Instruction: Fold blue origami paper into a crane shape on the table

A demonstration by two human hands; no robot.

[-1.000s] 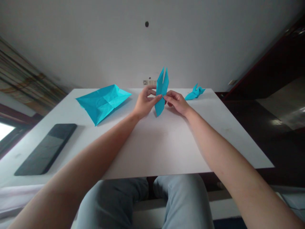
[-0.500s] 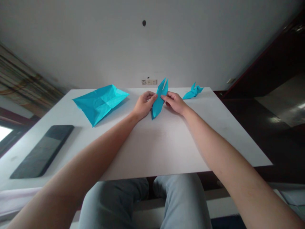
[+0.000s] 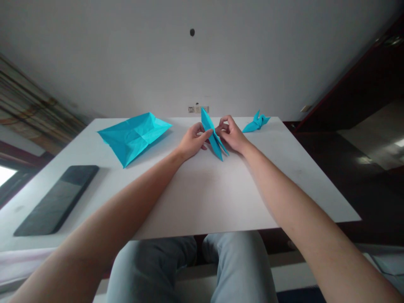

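Observation:
A narrow folded piece of blue paper (image 3: pixel 213 136) is held over the far middle of the white table (image 3: pixel 202 189), tilted with its lower point toward me. My left hand (image 3: pixel 192 141) pinches it from the left side. My right hand (image 3: pixel 231 134) pinches it from the right, fingers curled. To the left lies a larger, partly folded blue sheet (image 3: pixel 134 134). A small finished blue paper figure (image 3: pixel 256 122) sits at the far right of the table.
A dark phone (image 3: pixel 57 198) lies flat at the table's left edge. A white wall with a socket strip (image 3: pixel 197 109) stands behind the table. My knees in light jeans (image 3: pixel 192 269) are under the near edge. Dark floor lies to the right.
The folded blue piece has been lowered from upright and turned; its top now leans left and its lower point aims right. Both hands stayed pinched on it.

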